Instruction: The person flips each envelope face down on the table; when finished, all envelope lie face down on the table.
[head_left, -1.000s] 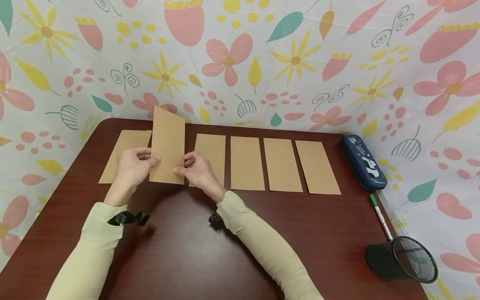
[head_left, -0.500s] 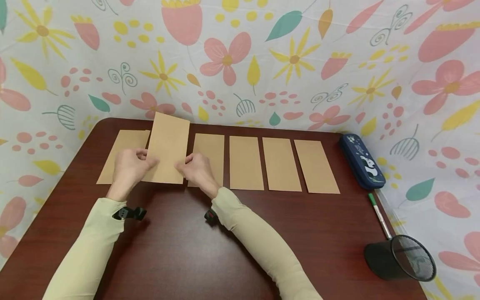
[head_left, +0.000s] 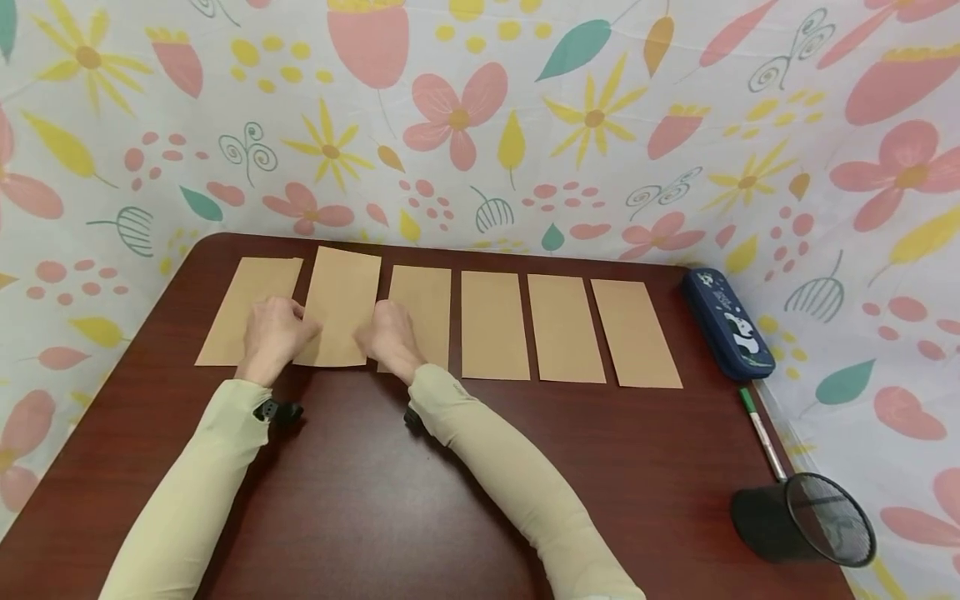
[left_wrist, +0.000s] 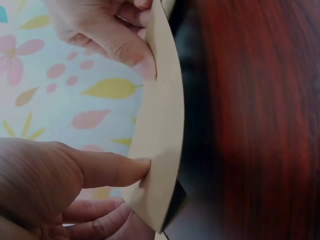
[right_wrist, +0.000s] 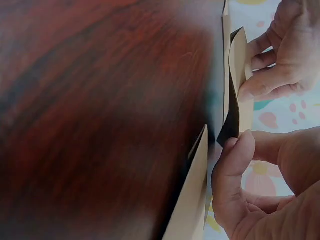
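A brown kraft-paper rectangle, second from the left in a row, lies between my hands with its far end slightly raised. My left hand pinches its left edge near the front, and my right hand pinches the right edge. In the left wrist view the paper bows in a curve, with the left thumb pressed on its face. The right wrist view shows the right thumb and finger at its corner, and dark shadow under the paper. My curled fingers behind it are partly hidden.
Similar brown rectangles lie to the left and right along the dark wooden table. At right are a blue panda pencil case, a green-capped marker and a tipped black mesh pen cup. A flowered cloth backs the table.
The paper between my hands has come down from nearly upright to almost flat in the row. Both hands have lowered with it, and the left has shifted slightly right.
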